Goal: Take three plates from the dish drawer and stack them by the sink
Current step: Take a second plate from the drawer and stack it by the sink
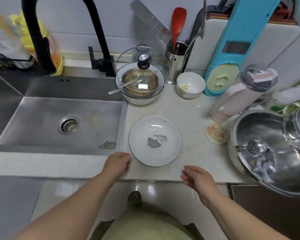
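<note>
A white plate (155, 141) with a thin dark rim and a grey leaf print lies flat on the pale counter (185, 108), just right of the steel sink (59, 122). My left hand (118, 162) hovers at the plate's near-left edge, fingers loosely curled, holding nothing. My right hand (197, 179) sits over the counter's front edge, below and right of the plate, fingers apart and empty. The dish drawer is out of view.
Behind the plate stand a lidded bowl (140, 84) with a spoon, a small white bowl (190, 87) and a utensil holder (177, 61). A large steel pot (270, 149) crowds the right side, with a pink bottle (241, 96) and a coaster (216, 133). A black tap (42, 32) arches over the sink.
</note>
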